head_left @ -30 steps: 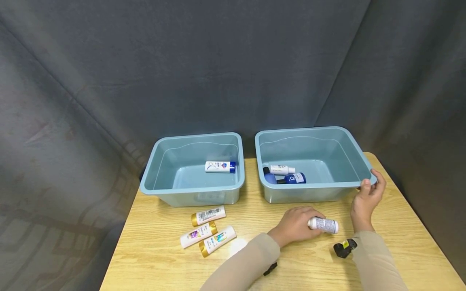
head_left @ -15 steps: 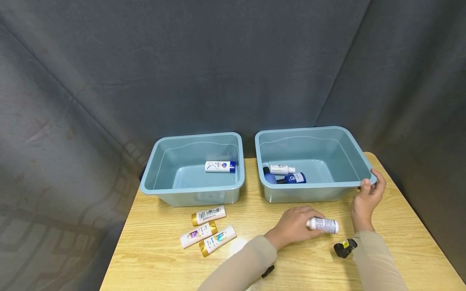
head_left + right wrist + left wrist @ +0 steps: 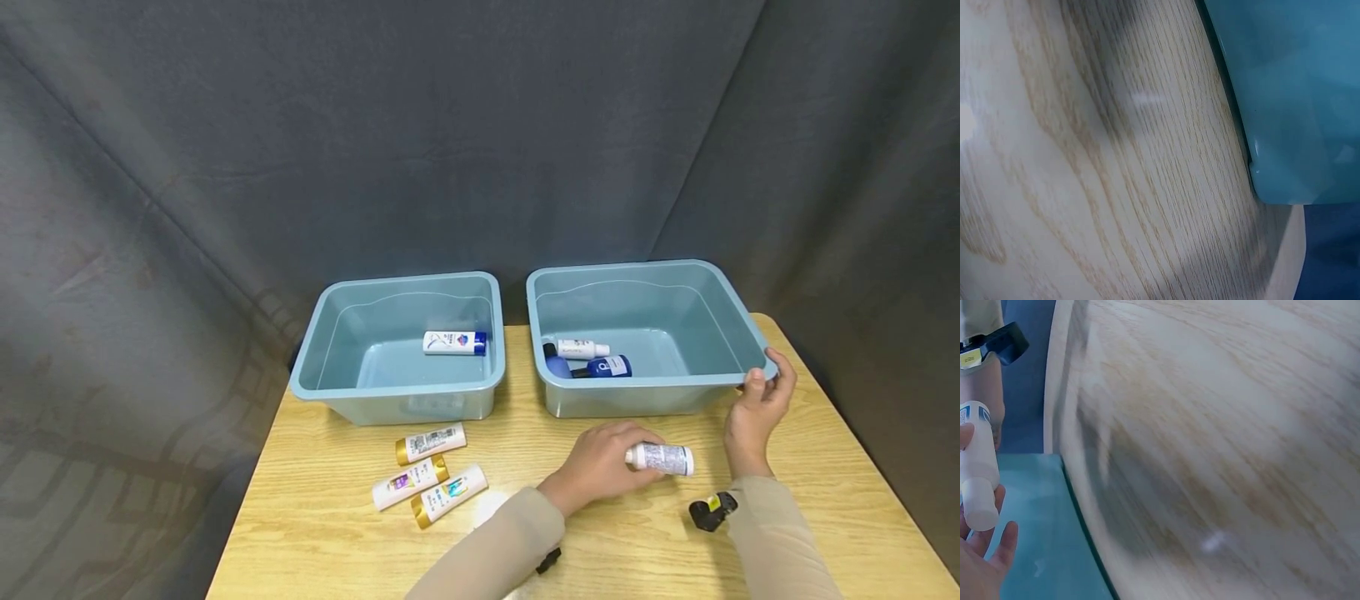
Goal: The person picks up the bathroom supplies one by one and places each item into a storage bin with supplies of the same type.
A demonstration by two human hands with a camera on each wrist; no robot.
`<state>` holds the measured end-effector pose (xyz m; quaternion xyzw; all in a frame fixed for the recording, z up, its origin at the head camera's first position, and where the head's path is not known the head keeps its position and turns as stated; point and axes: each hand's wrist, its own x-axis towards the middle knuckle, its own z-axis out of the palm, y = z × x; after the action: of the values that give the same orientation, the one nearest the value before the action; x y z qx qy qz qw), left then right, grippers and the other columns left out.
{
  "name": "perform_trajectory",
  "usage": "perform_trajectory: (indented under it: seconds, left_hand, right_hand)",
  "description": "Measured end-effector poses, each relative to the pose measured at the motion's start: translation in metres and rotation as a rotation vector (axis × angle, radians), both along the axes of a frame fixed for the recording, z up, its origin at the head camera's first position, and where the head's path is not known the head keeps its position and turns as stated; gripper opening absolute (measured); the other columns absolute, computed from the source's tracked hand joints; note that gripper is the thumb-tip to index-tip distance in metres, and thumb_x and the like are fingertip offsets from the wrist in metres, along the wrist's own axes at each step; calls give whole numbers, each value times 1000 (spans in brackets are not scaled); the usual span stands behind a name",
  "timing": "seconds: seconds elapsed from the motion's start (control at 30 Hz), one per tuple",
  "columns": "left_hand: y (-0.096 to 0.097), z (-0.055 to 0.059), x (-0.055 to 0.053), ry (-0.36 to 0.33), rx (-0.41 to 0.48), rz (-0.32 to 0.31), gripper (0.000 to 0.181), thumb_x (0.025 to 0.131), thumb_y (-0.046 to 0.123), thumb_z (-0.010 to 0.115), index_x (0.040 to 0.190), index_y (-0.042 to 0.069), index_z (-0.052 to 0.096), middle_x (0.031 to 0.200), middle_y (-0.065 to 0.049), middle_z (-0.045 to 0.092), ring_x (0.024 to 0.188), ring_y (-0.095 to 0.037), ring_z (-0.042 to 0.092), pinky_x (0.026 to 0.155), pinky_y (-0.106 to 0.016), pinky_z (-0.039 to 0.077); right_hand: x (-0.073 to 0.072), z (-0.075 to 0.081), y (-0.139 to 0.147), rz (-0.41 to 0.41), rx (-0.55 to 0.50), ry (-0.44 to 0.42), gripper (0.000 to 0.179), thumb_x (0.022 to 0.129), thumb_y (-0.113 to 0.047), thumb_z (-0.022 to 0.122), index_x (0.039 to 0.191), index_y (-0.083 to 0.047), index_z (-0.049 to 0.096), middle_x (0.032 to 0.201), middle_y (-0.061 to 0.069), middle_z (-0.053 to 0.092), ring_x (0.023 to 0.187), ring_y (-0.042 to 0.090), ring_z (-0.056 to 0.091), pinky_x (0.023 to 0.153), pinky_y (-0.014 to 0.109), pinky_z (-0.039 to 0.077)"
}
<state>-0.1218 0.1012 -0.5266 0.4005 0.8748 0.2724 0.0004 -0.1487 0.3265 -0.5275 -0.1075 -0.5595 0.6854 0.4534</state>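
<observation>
Fingers of the left hand (image 3: 603,464) — curling round a white bottle (image 3: 667,459) with a printed label, which is lying nearly level in the grip, in front of the right tub (image 3: 600,402). Fingers of the right hand (image 3: 756,417) — pinching the near right corner of that tub's rim. Dark grey curtain (image 3: 450,142), hanging behind the whole set. Table (image 3: 300,542), pale wood grain, bearing both tubs. Left tub (image 3: 420,407), blue-green like its neighbour, standing beside it with a gap between. Right sleeve (image 3: 776,533), beige, covering the forearm. Three gold-capped bottles (image 3: 407,484), lying close together before the left tub. Blue-capped bottle (image 3: 450,342), lying in the left tub toward its right side. Dark blue bottle (image 3: 611,367), lighter blue bottle (image 3: 557,367) and white-capped bottle (image 3: 579,348), lying together at the right tub's left end. Black wrist device (image 3: 708,512), sitting at the right sleeve's cuff.
</observation>
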Motion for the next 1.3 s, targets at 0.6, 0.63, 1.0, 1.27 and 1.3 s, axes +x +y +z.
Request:
perform_trajectory:
  seconds: [0.6,0.63,1.0,1.27,1.3]
  left_hand:
    - [1,23,3,27,93,3,46,86,51,73,127,33,63,116,19,62,92,10,50,80,-6,35]
    - [1,24,3,25,102,5,45,87,50,73,127,33,63,115,19,62,91,10,50,78,-6,34]
    - [6,47,5,73,183,-3,43,85,42,78,124,29,65,119,15,64,101,8,52,82,-4,34]
    - [9,58,3,122,195,-12,42,86,41,77,124,27,66,116,14,64,101,8,53,87,-5,37]
    - [10,59,3,121,194,-15,42,86,41,77,124,27,66,116,14,64,100,8,52,87,-5,37]
  right_hand:
    - [-1,0,-1,-43,29,-5,50,92,-40,71,131,-13,56,121,5,52,100,17,49,75,22,35]
    - [-1,0,-1,-40,23,-11,50,92,-40,71,131,-13,56,121,4,51,99,16,49,75,22,35]
    - [-1,1,2,-6,-40,-10,43,92,-28,71,129,-12,56,116,5,50,97,15,47,74,21,35]
    - [-2,2,0,-41,-11,15,42,92,-27,70,128,-9,57,112,7,54,94,15,52,73,19,39]
    - [-3,1,0,-46,-3,20,42,92,-27,69,128,-9,57,112,7,54,93,15,52,72,19,40]
